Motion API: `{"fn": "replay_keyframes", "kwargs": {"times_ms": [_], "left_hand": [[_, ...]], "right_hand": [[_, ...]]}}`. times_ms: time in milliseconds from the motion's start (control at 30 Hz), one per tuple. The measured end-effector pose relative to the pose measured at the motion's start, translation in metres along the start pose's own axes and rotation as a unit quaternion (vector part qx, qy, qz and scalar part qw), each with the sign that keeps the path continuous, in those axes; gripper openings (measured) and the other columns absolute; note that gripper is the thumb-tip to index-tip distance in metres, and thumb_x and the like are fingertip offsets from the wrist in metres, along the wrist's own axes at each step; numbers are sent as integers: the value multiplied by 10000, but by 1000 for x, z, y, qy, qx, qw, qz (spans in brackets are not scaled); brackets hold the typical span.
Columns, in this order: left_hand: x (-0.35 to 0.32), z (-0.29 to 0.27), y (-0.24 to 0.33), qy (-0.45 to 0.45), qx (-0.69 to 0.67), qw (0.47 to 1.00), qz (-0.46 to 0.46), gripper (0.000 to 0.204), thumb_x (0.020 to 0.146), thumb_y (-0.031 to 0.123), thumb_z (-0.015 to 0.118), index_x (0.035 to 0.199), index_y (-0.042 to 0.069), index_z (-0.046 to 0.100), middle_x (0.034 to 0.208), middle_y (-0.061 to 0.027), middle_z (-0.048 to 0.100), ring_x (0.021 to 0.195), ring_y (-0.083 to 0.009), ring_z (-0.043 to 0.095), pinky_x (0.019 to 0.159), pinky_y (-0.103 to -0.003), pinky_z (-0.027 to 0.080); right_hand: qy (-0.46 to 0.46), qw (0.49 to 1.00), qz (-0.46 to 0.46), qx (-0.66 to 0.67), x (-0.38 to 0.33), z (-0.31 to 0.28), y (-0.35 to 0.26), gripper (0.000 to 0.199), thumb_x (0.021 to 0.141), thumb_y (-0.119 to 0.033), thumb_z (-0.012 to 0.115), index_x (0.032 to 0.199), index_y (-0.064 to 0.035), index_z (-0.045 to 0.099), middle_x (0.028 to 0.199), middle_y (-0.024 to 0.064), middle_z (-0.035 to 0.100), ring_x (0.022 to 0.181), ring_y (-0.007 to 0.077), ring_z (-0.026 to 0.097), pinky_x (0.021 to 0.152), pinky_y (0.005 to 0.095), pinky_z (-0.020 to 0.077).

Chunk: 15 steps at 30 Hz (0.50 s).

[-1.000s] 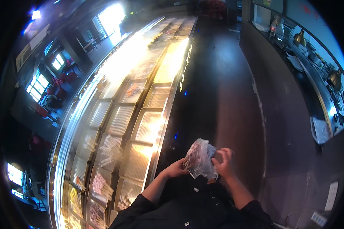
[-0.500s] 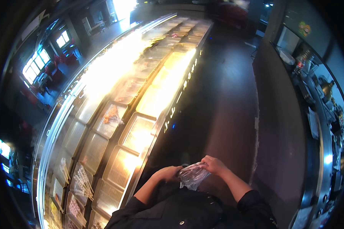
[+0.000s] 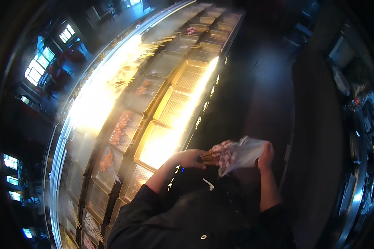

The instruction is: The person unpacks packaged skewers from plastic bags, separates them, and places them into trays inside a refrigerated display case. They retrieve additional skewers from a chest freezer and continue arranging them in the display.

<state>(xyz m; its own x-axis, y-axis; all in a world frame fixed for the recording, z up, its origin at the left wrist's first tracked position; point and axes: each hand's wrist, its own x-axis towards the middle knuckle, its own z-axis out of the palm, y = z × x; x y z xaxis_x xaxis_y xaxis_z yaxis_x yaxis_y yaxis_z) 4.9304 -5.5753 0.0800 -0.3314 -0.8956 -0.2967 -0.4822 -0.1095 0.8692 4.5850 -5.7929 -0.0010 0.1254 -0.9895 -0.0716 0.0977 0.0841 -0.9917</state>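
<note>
My left hand (image 3: 190, 159) is closed around the stick ends of a bundle of meat skewers (image 3: 221, 153), held in front of my chest. The pinkish meat points to the right, its far part inside a clear plastic bag (image 3: 249, 150). At the bag's right end, my right hand (image 3: 266, 157) grips the plastic. Just left of my left hand stands a lit display counter with rows of trays; the nearest tray (image 3: 139, 178) lies by my left forearm.
Orange-red skewers (image 3: 122, 130) and white-topped skewers (image 3: 92, 226) lie in the counter's middle trays. Strong glare and haze cover part of the counter. A dark walkway (image 3: 262, 103) runs ahead, with a cluttered metal worktop (image 3: 357, 178) along the right.
The bag, bunched between my hands before, is now stretched to the right, and the meat skewers show. My hands have risen and moved apart. The view has shifted along the counter.
</note>
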Motion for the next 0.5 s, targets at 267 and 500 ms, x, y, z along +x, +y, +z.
{"fn": "replay_keyframes", "kwargs": {"times_ms": [267,500], "left_hand": [[191,-160,-28,161,-219,962,0,389,1030,203,665,1373,49,566,998,-5,658,865,-84,593,740,-287,532],[350,-289,-70,278,-450,845,-79,165,1065,277,636,1119,122,620,822,50,588,623,-48,496,523,-218,391]], "right_hand": [[-354,784,313,403,292,115,-21,649,1070,-622,441,1365,-64,589,1336,157,650,1249,330,625,1097,517,504],[-472,847,239,49,490,216,-35,222,1000,-105,676,1214,-58,713,1040,19,751,945,139,720,892,318,574]]}}
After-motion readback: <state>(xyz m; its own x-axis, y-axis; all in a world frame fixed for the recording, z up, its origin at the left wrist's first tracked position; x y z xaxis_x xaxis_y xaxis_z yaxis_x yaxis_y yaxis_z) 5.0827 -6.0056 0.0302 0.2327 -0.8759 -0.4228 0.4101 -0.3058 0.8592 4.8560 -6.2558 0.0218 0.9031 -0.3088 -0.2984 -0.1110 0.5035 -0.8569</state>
